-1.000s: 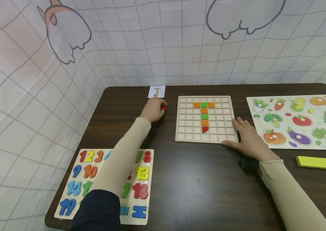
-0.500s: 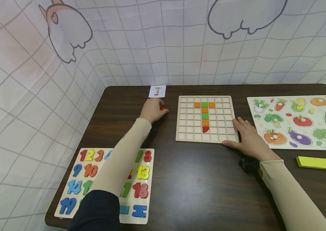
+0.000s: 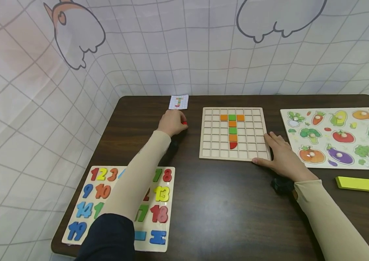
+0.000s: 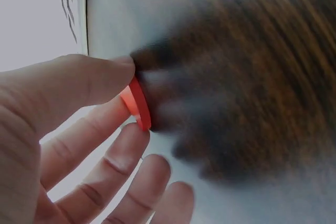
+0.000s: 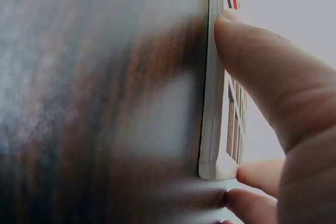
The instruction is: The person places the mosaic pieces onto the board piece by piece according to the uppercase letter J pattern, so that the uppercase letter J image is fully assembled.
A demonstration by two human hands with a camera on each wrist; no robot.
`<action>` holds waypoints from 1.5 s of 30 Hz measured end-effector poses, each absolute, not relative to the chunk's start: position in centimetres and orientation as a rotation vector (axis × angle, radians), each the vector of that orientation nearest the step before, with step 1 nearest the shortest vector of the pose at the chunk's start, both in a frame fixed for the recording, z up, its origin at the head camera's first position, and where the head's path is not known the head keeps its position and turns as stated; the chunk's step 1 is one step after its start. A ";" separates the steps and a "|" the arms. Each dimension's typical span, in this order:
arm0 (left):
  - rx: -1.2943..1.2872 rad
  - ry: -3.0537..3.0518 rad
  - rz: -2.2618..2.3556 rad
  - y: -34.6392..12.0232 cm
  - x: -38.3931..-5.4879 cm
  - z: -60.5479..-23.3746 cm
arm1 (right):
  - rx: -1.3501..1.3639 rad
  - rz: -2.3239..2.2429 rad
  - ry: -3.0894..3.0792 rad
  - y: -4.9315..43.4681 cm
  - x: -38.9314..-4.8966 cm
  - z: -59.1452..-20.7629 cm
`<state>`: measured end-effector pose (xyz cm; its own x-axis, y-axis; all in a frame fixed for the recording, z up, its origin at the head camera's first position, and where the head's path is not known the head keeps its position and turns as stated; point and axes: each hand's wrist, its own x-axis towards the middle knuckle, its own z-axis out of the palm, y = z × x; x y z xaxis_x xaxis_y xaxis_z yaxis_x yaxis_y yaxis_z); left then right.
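Note:
My left hand [image 3: 171, 123] pinches a small flat red piece with a curved edge [image 4: 137, 103] between thumb and fingers, over the table just in front of the pattern card [image 3: 178, 102]. Fingers cover part of the piece. At the front right corner of the wooden grid board [image 3: 218, 154], my right hand [image 3: 280, 156] rests with its thumb on the front edge [image 5: 212, 103] and its other fingers along the right side. On the board, orange and green squares make a T shape, with a red quarter-circle piece [image 3: 233, 145] at the bottom of its stem.
A number puzzle board [image 3: 166, 226] lies at the front left, partly under my left forearm. To the right is a vegetable puzzle board [image 3: 290, 139], with a yellow-green block [image 3: 359, 184] in front of it. A patterned cloth [image 3: 171, 54] hangs behind the table.
The left fingers have shifted on the red piece, so less of it sticks out in the head view. My right hand keeps its place at the grid board's corner.

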<state>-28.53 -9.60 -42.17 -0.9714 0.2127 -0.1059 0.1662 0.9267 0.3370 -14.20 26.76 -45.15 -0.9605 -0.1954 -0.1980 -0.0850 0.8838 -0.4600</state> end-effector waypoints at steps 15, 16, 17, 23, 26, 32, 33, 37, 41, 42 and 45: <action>0.334 2.949 0.439 -8.4 -27.9 -42.6 | -0.206 -0.668 2.813 26.8 -14.2 -45.3; 0.344 2.953 0.436 -8.3 -27.8 -42.6 | -0.210 -0.665 2.816 26.8 -14.2 -45.3; 0.353 2.955 0.436 -8.2 -27.6 -42.7 | -0.212 -0.664 2.819 26.8 -14.1 -45.2; 0.492 2.944 0.469 -6.8 -26.2 -42.1 | -0.220 -0.662 2.822 26.8 -14.1 -45.0; 0.594 2.930 0.459 -5.6 -25.4 -41.8 | -0.218 -0.663 2.822 26.8 -14.1 -45.0; 0.770 2.898 0.384 -3.0 -23.9 -41.7 | -0.214 -0.666 2.820 26.8 -14.1 -45.2; 0.804 2.891 0.374 -2.6 -23.7 -41.8 | -0.213 -0.666 2.820 26.8 -14.1 -45.2; 0.908 2.855 0.350 -1.1 -22.8 -42.1 | -0.219 -0.672 2.826 26.9 -14.1 -45.3; 0.948 2.835 0.357 -0.1 -22.4 -42.5 | -0.236 -0.677 2.834 27.0 -14.1 -45.4; 0.957 2.837 0.361 0.0 -22.4 -42.6 | -0.238 -0.678 2.835 27.0 -14.1 -45.4; 0.995 2.840 0.366 0.5 -22.5 -42.8 | -0.233 -0.678 2.834 26.9 -14.1 -45.3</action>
<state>-22.53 0.47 -42.79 -0.7791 0.6265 -0.0235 0.6001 0.7560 0.2613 -14.10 26.95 -45.32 -0.9637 -0.2029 -0.1738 -0.1022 0.8810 -0.4619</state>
